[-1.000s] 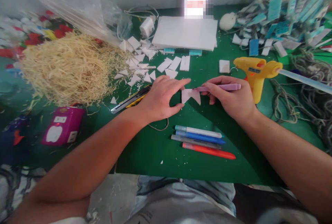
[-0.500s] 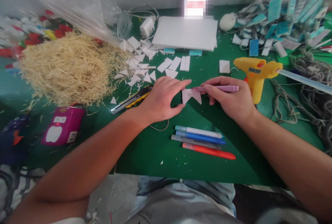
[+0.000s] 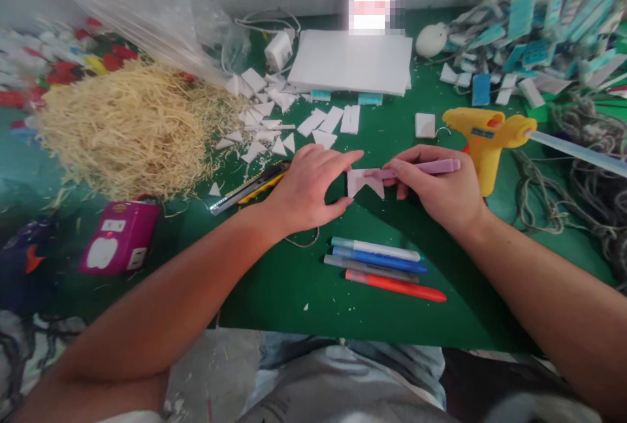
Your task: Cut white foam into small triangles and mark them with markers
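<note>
A small pale pink-white piece with a V-shaped notch in its lower edge (image 3: 361,183) is between my two hands. My left hand (image 3: 313,185) holds it by its left end, with the thumb below and the fingers above. In my right hand (image 3: 431,181) is a pink marker (image 3: 435,166), pinched between thumb and fingers. The marker's tip touches the face of the piece, which looks tinted pink. Nearer to me lie a white marker (image 3: 375,248), a blue one (image 3: 379,258), a grey one (image 3: 367,267) and a red one (image 3: 396,286).
A utility knife (image 3: 249,188) lies beside my left wrist. Beyond are white foam scraps (image 3: 259,109) and white sheets (image 3: 343,64). A yellow glue gun (image 3: 484,142) stands right, near tangled cord (image 3: 539,194). At left are straw shreds (image 3: 127,123) and a magenta power socket (image 3: 120,237).
The marker tip has moved from the upper edge of the piece onto its face. My right hand has shifted slightly right; the left keeps its hold.
</note>
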Tool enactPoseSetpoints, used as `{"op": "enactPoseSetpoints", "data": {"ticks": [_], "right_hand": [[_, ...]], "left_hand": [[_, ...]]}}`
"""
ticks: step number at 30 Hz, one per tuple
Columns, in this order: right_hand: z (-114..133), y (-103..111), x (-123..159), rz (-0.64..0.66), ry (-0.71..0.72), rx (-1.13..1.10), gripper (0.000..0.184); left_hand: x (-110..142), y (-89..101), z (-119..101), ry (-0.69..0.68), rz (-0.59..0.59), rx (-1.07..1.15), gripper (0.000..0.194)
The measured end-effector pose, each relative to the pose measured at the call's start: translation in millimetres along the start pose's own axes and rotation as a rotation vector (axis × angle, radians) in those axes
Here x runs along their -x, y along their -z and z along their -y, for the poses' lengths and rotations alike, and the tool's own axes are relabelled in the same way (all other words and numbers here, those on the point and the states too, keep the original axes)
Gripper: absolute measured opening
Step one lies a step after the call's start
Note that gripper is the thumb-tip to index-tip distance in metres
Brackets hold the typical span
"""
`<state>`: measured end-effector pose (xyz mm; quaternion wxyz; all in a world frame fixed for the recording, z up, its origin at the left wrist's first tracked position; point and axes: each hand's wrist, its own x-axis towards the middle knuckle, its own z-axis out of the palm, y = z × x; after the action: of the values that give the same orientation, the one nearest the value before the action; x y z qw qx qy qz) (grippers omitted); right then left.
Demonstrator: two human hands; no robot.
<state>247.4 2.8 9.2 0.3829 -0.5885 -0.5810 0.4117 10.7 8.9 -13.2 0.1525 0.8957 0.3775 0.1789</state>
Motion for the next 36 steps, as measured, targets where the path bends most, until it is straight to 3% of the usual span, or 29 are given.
{"op": "enactPoseSetpoints", "data": {"ticks": [36], "right_hand": [[3.2, 0.0, -0.3, 0.04, -0.018, -0.014, 0.014]], "left_hand": [[0.8, -3.2, 3.7, -0.038, -0.048, 0.014, 0.054]]}}
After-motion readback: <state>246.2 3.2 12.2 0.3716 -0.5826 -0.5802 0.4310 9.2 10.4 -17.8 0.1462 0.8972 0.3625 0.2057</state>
